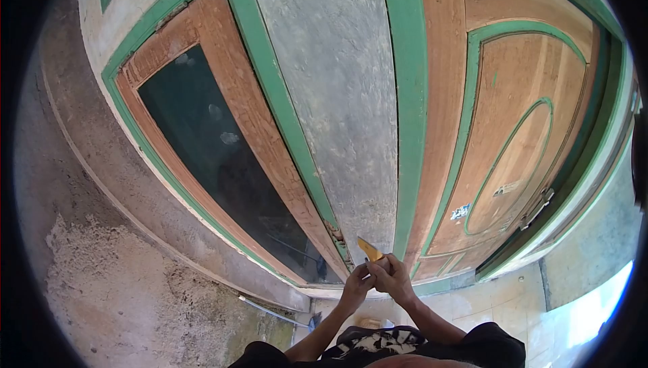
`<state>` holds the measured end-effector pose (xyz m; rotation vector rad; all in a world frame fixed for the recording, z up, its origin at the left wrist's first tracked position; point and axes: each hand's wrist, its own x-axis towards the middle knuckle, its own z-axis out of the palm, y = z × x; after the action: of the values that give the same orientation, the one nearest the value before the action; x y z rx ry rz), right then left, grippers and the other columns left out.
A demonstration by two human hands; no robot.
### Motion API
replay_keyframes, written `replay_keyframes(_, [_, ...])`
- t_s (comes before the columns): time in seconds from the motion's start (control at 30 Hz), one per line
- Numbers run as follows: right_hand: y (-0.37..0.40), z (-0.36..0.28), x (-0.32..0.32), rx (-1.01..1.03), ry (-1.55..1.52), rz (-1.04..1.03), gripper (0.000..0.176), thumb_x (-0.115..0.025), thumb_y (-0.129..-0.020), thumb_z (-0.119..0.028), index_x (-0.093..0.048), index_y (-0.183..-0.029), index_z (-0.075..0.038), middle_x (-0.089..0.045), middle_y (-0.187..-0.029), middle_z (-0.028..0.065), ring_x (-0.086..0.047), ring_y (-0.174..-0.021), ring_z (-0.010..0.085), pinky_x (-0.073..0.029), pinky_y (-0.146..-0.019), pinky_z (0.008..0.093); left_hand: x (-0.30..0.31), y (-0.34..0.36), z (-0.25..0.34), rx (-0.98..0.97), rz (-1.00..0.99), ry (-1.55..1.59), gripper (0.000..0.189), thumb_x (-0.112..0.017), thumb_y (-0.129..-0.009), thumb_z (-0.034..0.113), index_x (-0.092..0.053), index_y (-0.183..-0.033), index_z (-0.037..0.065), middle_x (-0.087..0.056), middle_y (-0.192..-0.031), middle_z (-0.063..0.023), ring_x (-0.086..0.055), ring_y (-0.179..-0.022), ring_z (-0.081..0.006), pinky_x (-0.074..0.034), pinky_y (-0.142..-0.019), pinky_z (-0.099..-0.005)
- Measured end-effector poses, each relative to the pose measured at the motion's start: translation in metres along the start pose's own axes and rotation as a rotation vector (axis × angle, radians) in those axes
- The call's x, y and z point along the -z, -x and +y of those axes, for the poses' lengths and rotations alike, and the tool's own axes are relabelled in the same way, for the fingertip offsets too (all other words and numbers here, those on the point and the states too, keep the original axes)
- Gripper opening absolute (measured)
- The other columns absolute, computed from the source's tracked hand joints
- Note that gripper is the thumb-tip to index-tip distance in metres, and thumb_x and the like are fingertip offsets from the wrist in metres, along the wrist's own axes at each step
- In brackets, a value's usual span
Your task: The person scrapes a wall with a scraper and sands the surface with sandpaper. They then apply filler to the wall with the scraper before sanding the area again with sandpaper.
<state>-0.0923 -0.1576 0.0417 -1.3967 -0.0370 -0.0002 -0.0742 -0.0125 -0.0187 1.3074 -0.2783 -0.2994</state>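
Note:
Both of my hands meet low in the middle of the view, in front of the base of a grey wall strip (331, 85). My right hand (391, 279) is closed around a small yellow piece (369, 249), whose pointed end sticks out up and to the left. Close against it, my left hand (359, 283) has its fingers pinched together; what they hold is too small to make out. Just left of the yellow piece, the green frame (270, 78) has a chipped, damaged lower end.
A window with bare wood (236, 78) and dark glass (216, 145) stands left. On the right is a wooden door (520, 125) with green trim and a handle (538, 207). A blue broom-like tool (313, 321) lies low, beside pale floor tiles (493, 304).

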Motion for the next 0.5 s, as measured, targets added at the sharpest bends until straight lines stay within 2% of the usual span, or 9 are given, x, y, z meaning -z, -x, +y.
replay_keyframes(0.03, [0.000, -0.002, -0.001, 0.016, 0.070, 0.060, 0.033, -0.064, -0.093, -0.022, -0.057, -0.110, 0.005, -0.059, -0.076, 0.0028, -0.054, -0.073, 0.0077, -0.045, -0.064, 0.0239, -0.007, 0.002, 0.007, 0.046, 0.051, 0.108, 0.038, -0.061, -0.093, 0.009, -0.049, -0.127, -0.003, -0.061, -0.116, -0.0118, -0.060, -0.108, -0.0183, -0.051, -0.089, -0.0305])
replay_keyframes(0.1, [0.003, -0.003, -0.001, 0.029, 0.142, 0.121, 0.030, -0.066, -0.091, -0.021, -0.058, -0.105, 0.005, -0.058, -0.073, 0.0036, -0.055, -0.072, 0.0090, -0.046, -0.064, 0.0252, -0.007, 0.005, 0.013, 0.097, 0.008, 0.021, 0.037, -0.060, -0.094, 0.010, -0.050, -0.126, -0.004, -0.062, -0.114, -0.0115, -0.060, -0.107, -0.0176, -0.051, -0.089, -0.0304])
replay_keyframes(0.17, [0.005, -0.001, 0.003, 0.065, 0.229, 0.125, 0.033, -0.069, -0.088, -0.020, -0.059, -0.104, 0.007, -0.061, -0.094, 0.0147, -0.058, -0.073, 0.0149, -0.049, -0.067, 0.0305, -0.003, 0.005, 0.012, 0.138, -0.027, -0.066, 0.037, -0.060, -0.094, 0.010, -0.051, -0.126, -0.005, -0.063, -0.112, -0.0113, -0.061, -0.105, -0.0170, -0.051, -0.089, -0.0303])
replay_keyframes(0.23, [0.001, 0.026, 0.013, 0.189, 0.341, 0.118, 0.032, -0.069, -0.088, -0.019, -0.060, -0.105, 0.006, -0.062, -0.099, 0.0158, -0.060, -0.078, 0.0157, -0.050, -0.068, 0.0317, 0.003, 0.011, 0.003, 0.167, 0.003, -0.007, 0.030, -0.061, -0.093, 0.008, -0.056, -0.119, -0.004, -0.065, -0.109, -0.0103, -0.061, -0.103, -0.0145, -0.051, -0.089, -0.0293])
replay_keyframes(0.27, [-0.002, 0.038, 0.019, 0.313, 0.452, 0.117, 0.031, -0.069, -0.088, -0.018, -0.060, -0.105, 0.006, -0.063, -0.103, 0.0168, -0.062, -0.082, 0.0164, -0.051, -0.069, 0.0330, 0.005, 0.013, 0.000, 0.164, 0.006, -0.004, 0.030, -0.061, -0.093, 0.008, -0.056, -0.119, -0.004, -0.065, -0.109, -0.0103, -0.061, -0.103, -0.0145, -0.051, -0.089, -0.0293])
replay_keyframes(0.3, [-0.001, 0.035, 0.020, 0.313, 0.451, 0.114, 0.031, -0.069, -0.088, -0.018, -0.060, -0.105, 0.006, -0.063, -0.103, 0.0168, -0.062, -0.082, 0.0164, -0.051, -0.069, 0.0330, 0.009, 0.016, -0.002, 0.156, 0.002, -0.016, 0.034, -0.062, -0.092, 0.008, -0.053, -0.123, -0.005, -0.063, -0.113, -0.0102, -0.061, -0.105, -0.0157, -0.050, -0.090, -0.0304])
replay_keyframes(0.4, [0.002, 0.028, 0.020, 0.232, 0.413, -0.011, 0.032, -0.069, -0.088, -0.017, -0.060, -0.109, 0.005, -0.065, -0.107, 0.0163, -0.063, -0.090, 0.0171, -0.052, -0.072, 0.0326, 0.017, 0.020, -0.001, 0.111, 0.039, 0.021, 0.035, -0.064, -0.091, 0.006, -0.052, -0.122, -0.003, -0.063, -0.113, -0.0105, -0.061, -0.105, -0.0171, -0.051, -0.089, -0.0308])
replay_keyframes(0.47, [0.002, 0.034, 0.015, 0.001, 0.130, -0.122, 0.035, -0.068, -0.089, -0.017, -0.058, -0.115, 0.005, -0.065, -0.106, 0.0144, -0.064, -0.091, 0.0172, -0.054, -0.077, 0.0318, 0.020, 0.022, 0.003, 0.078, 0.082, 0.073, 0.032, -0.065, -0.090, 0.004, -0.053, -0.118, -0.002, -0.064, -0.109, -0.0109, -0.063, -0.103, -0.0174, -0.051, -0.088, -0.0300])
replay_keyframes(0.5, [0.000, 0.035, 0.012, -0.004, 0.132, -0.123, 0.035, -0.068, -0.089, -0.017, -0.058, -0.115, 0.005, -0.065, -0.106, 0.0144, -0.064, -0.091, 0.0172, -0.054, -0.077, 0.0318, 0.022, 0.024, 0.010, 0.039, 0.112, 0.025, 0.034, -0.065, -0.090, 0.004, -0.052, -0.120, -0.002, -0.064, -0.109, -0.0117, -0.063, -0.103, -0.0186, -0.051, -0.088, -0.0304])
